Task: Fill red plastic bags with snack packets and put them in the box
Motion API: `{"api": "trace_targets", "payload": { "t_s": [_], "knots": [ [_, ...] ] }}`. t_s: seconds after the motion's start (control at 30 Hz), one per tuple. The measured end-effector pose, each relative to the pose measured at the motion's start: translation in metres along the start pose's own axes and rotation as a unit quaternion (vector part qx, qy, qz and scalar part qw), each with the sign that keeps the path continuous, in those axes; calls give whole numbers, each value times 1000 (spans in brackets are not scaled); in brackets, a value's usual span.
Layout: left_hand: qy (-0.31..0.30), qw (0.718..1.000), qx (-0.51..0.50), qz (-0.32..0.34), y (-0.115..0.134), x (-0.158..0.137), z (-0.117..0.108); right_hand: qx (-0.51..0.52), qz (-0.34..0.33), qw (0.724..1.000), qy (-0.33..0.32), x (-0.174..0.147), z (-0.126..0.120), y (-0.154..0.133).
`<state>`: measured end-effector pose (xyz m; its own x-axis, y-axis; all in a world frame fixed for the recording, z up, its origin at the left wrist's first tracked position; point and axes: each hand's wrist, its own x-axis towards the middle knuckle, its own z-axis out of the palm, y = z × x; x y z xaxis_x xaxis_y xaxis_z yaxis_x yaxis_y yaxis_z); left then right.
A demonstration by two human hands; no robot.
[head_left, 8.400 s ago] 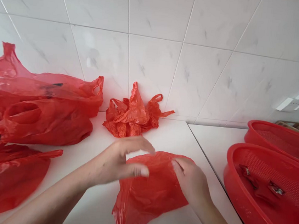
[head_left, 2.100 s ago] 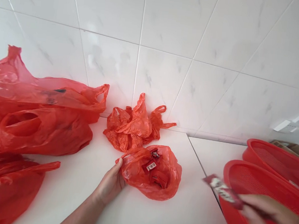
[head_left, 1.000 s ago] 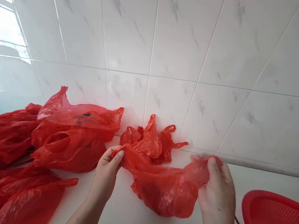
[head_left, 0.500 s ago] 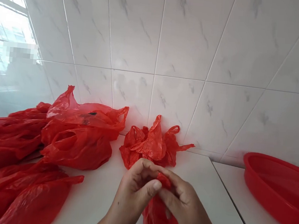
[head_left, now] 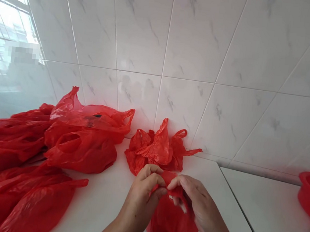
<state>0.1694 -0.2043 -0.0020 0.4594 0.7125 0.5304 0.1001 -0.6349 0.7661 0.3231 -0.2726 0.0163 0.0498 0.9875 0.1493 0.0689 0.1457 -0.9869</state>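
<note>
Drawn in from a wide spread, the left hand (head_left: 143,201) and right hand (head_left: 197,205) now pinch a translucent red plastic bag (head_left: 171,223) by its top, fingers closed, in front of the crumpled red plastic heap (head_left: 159,146); its mouth seems gathered.

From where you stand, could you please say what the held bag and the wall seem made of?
The held bag looks like thin, shiny plastic film: it creases softly and is partly translucent. The wall is probably glazed ceramic tile, given its straight joints and glossy reflections, though polished stone is possible.
</note>
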Motion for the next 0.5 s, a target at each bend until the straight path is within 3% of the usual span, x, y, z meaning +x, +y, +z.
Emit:
{"api": "trace_targets", "payload": {
  "t_s": [0.17, 0.27, 0.4, 0.5],
  "knots": [
    [-50, 996, -48, -60, -2, 0, -2, -76, 10, 996, -37, -1, -1, 0],
    [-74, 994, -23, -79, 0, -2, 0, -142, 25, 989, -12, -3, 0, -3],
    [-61, 995, 77, 9, 0, -5, 6, -269, 29, 959, 87, -1, -3, 4],
    [-61, 988, 132, 54, -4, -8, 9, -287, 19, 950, 119, 2, -5, 10]
  ]
}}
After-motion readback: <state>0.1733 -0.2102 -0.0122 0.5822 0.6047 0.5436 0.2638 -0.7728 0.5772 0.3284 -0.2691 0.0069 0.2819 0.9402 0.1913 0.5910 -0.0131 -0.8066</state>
